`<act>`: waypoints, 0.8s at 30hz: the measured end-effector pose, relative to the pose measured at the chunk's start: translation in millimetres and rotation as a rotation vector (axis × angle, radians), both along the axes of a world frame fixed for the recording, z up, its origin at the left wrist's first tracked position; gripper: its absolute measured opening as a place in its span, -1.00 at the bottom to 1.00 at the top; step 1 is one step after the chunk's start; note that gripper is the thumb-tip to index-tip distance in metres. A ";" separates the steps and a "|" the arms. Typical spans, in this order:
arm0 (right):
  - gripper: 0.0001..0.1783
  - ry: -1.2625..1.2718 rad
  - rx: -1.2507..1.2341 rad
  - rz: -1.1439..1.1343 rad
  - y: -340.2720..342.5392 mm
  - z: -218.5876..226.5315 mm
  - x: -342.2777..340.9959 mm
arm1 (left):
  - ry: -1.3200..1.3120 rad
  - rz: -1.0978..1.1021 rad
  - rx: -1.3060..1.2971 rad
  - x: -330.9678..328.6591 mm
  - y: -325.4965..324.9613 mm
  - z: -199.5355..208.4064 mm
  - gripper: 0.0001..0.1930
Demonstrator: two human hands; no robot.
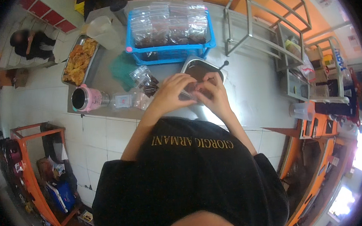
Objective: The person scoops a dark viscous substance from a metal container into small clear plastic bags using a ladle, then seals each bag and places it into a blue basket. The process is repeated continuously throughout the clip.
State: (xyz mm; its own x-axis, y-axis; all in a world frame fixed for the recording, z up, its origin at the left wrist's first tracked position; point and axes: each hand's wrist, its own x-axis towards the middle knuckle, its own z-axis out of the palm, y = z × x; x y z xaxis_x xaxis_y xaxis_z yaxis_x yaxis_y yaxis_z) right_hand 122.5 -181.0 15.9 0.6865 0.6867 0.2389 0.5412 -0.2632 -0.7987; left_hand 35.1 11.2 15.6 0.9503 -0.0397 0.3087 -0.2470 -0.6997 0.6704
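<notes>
Clear plastic bag [187, 92], 1 pc: btwn both grips, at the fingertips, just on near side of metal pan [225, 75] w/ brown contents. L-hand grip [174, 91]: fingers curled in on bag's L side; exact gap can't tell. R-hand grip [214, 92]: thumb & fingers nearly together, pinching bag's R side. Desk [251, 95], L: pink bottle [92, 98]. Far: blue basket [172, 49], packed bags [168, 28] inside.

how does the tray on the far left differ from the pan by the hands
The tray holds golden, fried-looking pieces; the pan holds something dark brown. The tray stands apart from both hands, while the left hand and right hand partly hide the pan. Both look metallic and rest on the table.
</notes>
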 end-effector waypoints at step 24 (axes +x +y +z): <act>-0.85 -0.506 -0.615 -0.008 -44.1 -77.9 40.7 | 0.031 0.241 0.102 -13.0 59.9 -7.2 -0.34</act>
